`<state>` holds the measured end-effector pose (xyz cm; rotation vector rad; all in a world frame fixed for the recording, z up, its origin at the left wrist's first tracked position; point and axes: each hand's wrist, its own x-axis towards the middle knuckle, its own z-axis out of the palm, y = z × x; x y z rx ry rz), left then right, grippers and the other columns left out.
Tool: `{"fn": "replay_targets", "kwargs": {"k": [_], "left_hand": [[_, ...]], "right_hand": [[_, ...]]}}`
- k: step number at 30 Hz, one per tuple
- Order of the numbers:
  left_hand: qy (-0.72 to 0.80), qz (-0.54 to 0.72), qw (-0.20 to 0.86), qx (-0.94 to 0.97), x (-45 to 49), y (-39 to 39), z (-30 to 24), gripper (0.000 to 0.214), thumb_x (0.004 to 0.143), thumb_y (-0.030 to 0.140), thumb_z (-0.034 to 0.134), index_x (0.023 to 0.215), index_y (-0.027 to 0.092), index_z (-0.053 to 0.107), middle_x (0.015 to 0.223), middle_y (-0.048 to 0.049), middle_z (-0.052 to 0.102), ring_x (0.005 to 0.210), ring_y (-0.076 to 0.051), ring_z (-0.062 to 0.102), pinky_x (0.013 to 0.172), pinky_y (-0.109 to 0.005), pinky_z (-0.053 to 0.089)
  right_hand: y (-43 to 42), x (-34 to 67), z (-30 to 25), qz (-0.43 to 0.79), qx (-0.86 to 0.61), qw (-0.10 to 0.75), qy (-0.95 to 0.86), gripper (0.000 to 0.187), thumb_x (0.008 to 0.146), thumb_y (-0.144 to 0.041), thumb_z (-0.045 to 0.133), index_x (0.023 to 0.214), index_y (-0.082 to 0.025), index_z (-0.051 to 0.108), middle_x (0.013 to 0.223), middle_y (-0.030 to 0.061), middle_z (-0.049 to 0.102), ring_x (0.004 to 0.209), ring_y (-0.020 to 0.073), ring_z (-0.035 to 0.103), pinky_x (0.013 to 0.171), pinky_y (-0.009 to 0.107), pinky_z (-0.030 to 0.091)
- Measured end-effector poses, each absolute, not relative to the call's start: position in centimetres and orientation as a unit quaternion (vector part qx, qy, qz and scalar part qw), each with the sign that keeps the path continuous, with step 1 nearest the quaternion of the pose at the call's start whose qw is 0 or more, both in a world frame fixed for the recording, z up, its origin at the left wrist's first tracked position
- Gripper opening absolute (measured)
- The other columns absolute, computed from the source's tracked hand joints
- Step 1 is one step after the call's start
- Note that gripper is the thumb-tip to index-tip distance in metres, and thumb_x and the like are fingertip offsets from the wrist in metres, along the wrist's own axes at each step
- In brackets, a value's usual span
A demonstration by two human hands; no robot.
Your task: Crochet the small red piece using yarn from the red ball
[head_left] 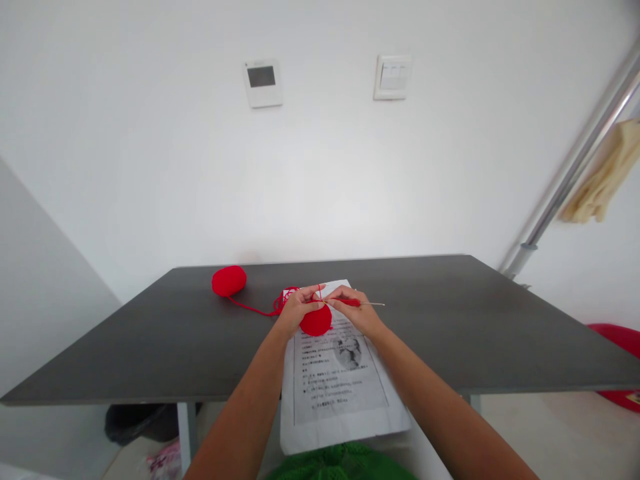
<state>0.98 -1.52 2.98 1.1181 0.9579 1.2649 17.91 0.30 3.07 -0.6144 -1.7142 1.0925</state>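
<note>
My left hand (pixel 299 308) pinches the upper edge of a round red crocheted piece (pixel 316 322), with red yarn looped over a raised finger. My right hand (pixel 354 311) is closed around a crochet hook (pixel 371 304) with a red grip; one thin metal end sticks out to the right. The hook's other end meets the crocheted piece between both hands, though the stitch there is too small to make out. A loose tangle of red yarn (pixel 285 299) lies just left of my left hand. From it a strand leads to a red yarn ball (pixel 229 281) at the back left.
Under my hands a printed paper sheet (pixel 345 413) hangs over the front edge of the dark table (pixel 435 320). The white wall behind carries a panel (pixel 263 83) and a switch (pixel 393 77). A black basin (pixel 140 423) sits below left, a red one (pixel 617 339) at right.
</note>
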Motion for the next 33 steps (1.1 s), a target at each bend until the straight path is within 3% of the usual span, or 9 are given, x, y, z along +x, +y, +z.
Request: {"fn": "replay_targets", "kwargs": {"k": [8,16,33], "left_hand": [[0.395,0.561,0.566,0.457,1.1,-1.6,2.9,0.052,0.057,0.024,0.075,0.108,0.017,0.064,0.078,-0.0014,0.065,0.065,-0.012,0.057,0.062,-0.023,0.041],[0.435,0.581,0.487,0.486,1.2,-1.6,3.3,0.044,0.057,0.025,0.074,0.1,0.016,0.066,0.073,0.0,0.063,0.064,-0.012,0.056,0.062,-0.024,0.042],[0.459,0.57,0.459,0.504,1.2,-1.6,3.0,0.038,0.057,0.022,0.071,0.095,0.015,0.066,0.071,0.0007,0.059,0.06,-0.011,0.053,0.057,-0.022,0.04]], "right_hand": [[0.3,17.9,3.2,0.458,-0.242,0.521,-0.678,0.017,0.077,-0.037,0.064,0.081,-0.02,0.067,0.085,0.0036,0.069,0.081,0.0181,0.061,0.077,0.032,0.047],[0.6,18.2,3.3,0.461,-0.255,0.513,-0.678,0.018,0.076,-0.037,0.064,0.079,-0.02,0.066,0.08,0.0029,0.068,0.079,0.0173,0.06,0.075,0.031,0.046],[1.0,19.1,3.6,0.523,-0.23,0.482,-0.665,0.019,0.078,-0.035,0.062,0.071,-0.018,0.056,0.08,0.0036,0.069,0.077,0.0168,0.062,0.075,0.032,0.046]]}}
